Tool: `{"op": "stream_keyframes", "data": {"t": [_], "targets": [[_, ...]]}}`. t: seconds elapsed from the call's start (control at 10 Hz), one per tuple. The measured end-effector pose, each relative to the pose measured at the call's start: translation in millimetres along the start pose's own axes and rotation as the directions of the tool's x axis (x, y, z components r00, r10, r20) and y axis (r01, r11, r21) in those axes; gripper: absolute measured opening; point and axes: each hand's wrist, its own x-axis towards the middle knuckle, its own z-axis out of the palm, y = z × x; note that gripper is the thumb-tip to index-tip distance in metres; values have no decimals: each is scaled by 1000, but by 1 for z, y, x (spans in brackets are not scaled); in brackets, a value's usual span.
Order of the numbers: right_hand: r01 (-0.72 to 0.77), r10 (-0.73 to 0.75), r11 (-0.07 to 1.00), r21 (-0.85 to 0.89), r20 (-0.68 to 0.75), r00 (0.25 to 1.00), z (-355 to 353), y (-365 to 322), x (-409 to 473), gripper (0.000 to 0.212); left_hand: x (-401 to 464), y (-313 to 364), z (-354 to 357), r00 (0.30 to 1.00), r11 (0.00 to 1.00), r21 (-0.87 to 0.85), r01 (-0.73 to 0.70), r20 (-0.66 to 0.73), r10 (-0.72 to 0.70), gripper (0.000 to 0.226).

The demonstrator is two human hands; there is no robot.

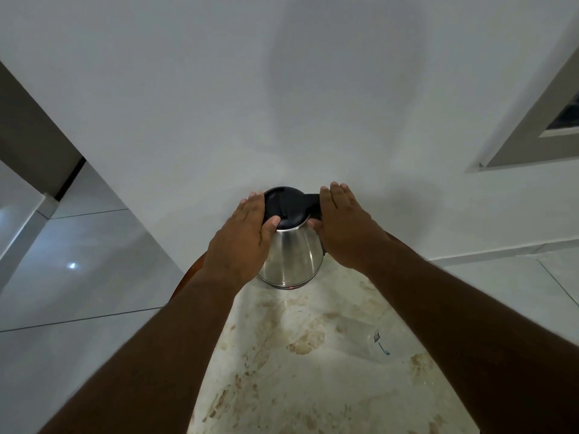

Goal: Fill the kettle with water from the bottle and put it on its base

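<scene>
Head view. The kettle (pixel 291 252) stands upright at the far end of the bench (pixel 313 371), close against the white wall (pixel 282 89). Steel body, polished and reflective; black plastic lid (pixel 283 203) closed on top; black handle (pixel 313 202) projects to the right of the lid. A red glint shows at the kettle's lower rim; whether the base sits under it cannot be told.

Left hand (pixel 241 239) lies flat against the kettle's left flank, fingers (pixel 252 203) pressed together and extended, thumb hooked on the lid edge. Right hand (pixel 341 227) is to the right of the kettle, over the handle, fingers together and extended, thumb touching the body near the lid; not closed around anything.

Handling, judged: rigid, not fragile. Smooth steel is likely slippery under flat palms; the handle is the safer hold. Weight depends on fill, which is not visible with the lid shut. The lid must open before pouring.

The bottle (pixel 380 343), clear plastic with a teal mark, lies nearer the camera than the kettle and to its right, partly under the right forearm; cap and contents not discernible.

Bench top: pale marbled stone with brown veining, hard and glossy, narrow. Left of the kettle, below bench level, glossy pale floor tiles (pixel 78 245). A framed recess (pixel 548 120) is set in the wall, upper right of the kettle. Light dim.
</scene>
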Motion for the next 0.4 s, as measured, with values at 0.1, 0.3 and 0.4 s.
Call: {"op": "stream_keyframes", "data": {"t": [0.1, 0.3, 0.4], "targets": [[8, -8, 1000, 3, -12, 1000, -1, -1, 0, 66, 1, -1, -1, 1000, 1000, 7, -1, 16, 1, 63], [-44, 36, 997, 62, 110, 993, -24, 2, -11, 78, 4, 9, -33, 977, 993, 114, -25, 212, 0, 70], [-35, 28, 997, 64, 113, 993, -78, 0, -20, 87, -1, 16, -90, 984, 988, 145, 45, 162, -69, 86]]}}
